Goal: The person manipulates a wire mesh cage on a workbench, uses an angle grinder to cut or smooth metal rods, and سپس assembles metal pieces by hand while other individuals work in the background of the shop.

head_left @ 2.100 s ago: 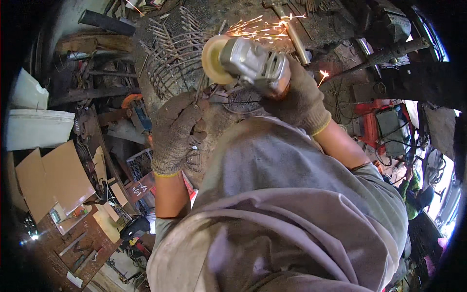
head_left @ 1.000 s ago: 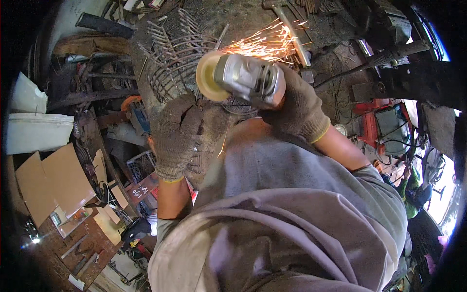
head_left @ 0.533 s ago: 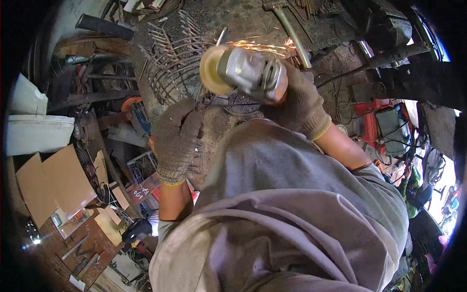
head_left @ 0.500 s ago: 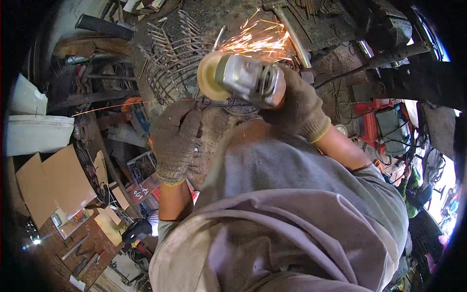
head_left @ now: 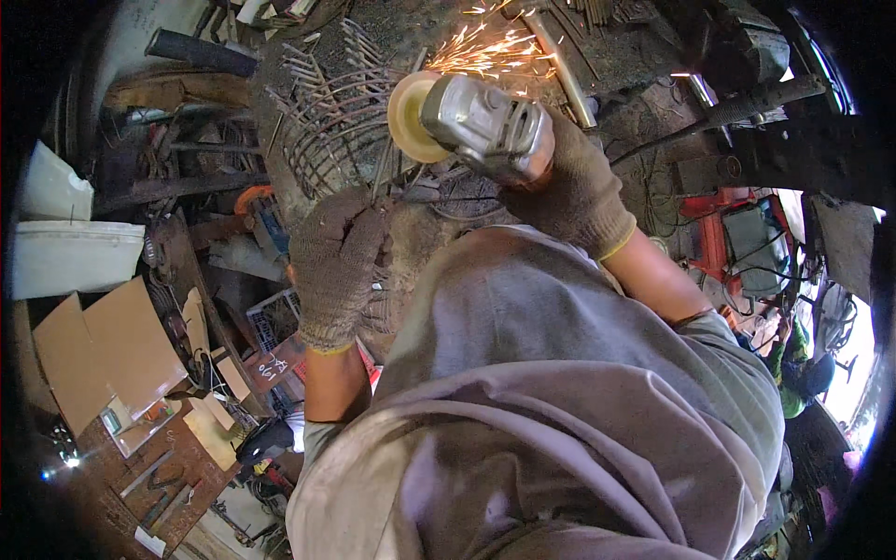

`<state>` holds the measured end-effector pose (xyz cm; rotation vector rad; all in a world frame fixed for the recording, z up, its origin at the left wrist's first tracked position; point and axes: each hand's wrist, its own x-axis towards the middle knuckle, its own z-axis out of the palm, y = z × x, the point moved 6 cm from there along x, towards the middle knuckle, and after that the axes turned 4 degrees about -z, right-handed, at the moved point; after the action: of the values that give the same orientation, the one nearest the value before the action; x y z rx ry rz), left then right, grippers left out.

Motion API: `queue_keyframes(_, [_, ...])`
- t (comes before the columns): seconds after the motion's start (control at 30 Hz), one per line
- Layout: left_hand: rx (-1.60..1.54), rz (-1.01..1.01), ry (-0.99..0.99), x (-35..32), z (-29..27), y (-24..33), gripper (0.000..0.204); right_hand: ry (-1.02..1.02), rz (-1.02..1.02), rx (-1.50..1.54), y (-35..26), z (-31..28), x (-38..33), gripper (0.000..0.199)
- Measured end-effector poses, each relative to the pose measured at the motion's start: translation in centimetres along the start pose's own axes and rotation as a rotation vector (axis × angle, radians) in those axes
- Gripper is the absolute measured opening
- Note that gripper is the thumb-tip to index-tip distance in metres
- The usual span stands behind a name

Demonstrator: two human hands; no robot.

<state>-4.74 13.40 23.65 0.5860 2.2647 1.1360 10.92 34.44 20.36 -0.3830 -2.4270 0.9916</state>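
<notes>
My right hand (head_left: pixel 569 191), in a knitted brown glove, grips a silver angle grinder (head_left: pixel 485 126) with a yellow disc (head_left: pixel 411 117) facing left. Orange sparks (head_left: pixel 485 51) fly up and right from the disc. My left hand (head_left: pixel 336 261), also gloved, holds the thin rods of a bent wire frame (head_left: pixel 336 121) that fans out on the rusty workbench (head_left: pixel 616 56). The disc touches the wires just above my left hand.
A steel pipe (head_left: pixel 560 65) lies on the bench right of the sparks. Scrap metal and a dark tube (head_left: pixel 201 51) lie at the left. White tub (head_left: pixel 65 257) and cardboard pieces (head_left: pixel 103 355) sit lower left; a red machine (head_left: pixel 728 233) stands at the right.
The grinder has stayed on the wire frame with small shifts; the spray of sparks weakened, then flared again. My left hand keeps its hold on the wires.
</notes>
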Motion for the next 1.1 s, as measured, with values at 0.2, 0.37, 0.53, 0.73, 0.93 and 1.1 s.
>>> queue_keyframes(0.2, [-0.197, -0.072, -0.043, 0.2, 0.6, 0.1, 0.016, 0.063, -0.005, 0.075, -0.7, 0.6, -1.3, 0.063])
queue_keyframes(0.37, [-0.231, -0.054, -0.052, 0.2, 0.2, -0.9, 0.015, -0.067, -0.018, 0.079, -0.9, -0.4, 0.3, 0.064])
queue_keyframes(0.53, [-0.304, -0.053, -0.07, 0.1, 0.5, -0.8, 0.012, 0.005, -0.03, 0.065, -0.8, 0.0, -0.4, 0.064])
queue_keyframes(0.73, [-0.338, -0.155, -0.048, -0.4, 0.4, -0.9, 0.013, 0.05, -0.124, 0.011, -2.0, -0.5, -0.2, 0.056])
queue_keyframes(0.93, [-0.305, -0.14, -0.092, -0.7, 0.4, -0.3, 0.02, 0.005, 0.055, 0.012, 0.0, 0.3, -1.0, 0.068])
queue_keyframes(1.1, [-0.275, -0.123, -0.113, -0.4, 0.4, -0.3, 0.025, 0.133, -0.222, -0.004, -0.5, 0.6, -1.9, 0.062])
